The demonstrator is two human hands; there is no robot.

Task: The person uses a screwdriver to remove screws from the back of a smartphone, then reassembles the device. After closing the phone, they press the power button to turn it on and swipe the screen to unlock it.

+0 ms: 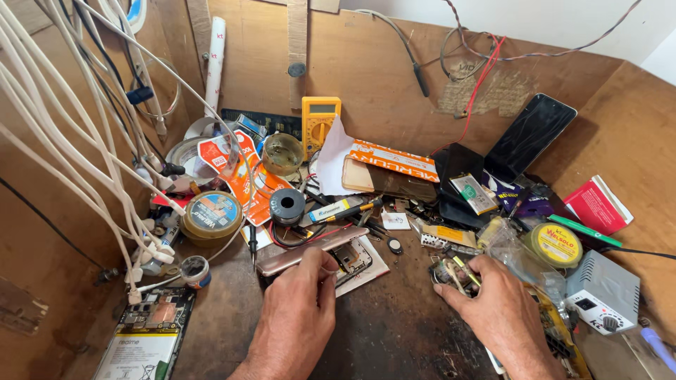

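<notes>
Hands: left hand (301, 301) grips opened phone (320, 251); right hand (493, 299) pinches small parts (451, 271) alongside.

Yellow multimeter (320, 121) with grey screen standing upper centre; orange-white flat package (394, 160) lying beside it; red box (597, 205) resting right; dark phone screen (529, 137) leaning upper right.

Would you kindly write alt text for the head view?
Two bare hands work at a cluttered wooden repair bench: the left hand touches an opened phone, the right hand picks among small parts. A yellow multimeter stands behind.
</notes>
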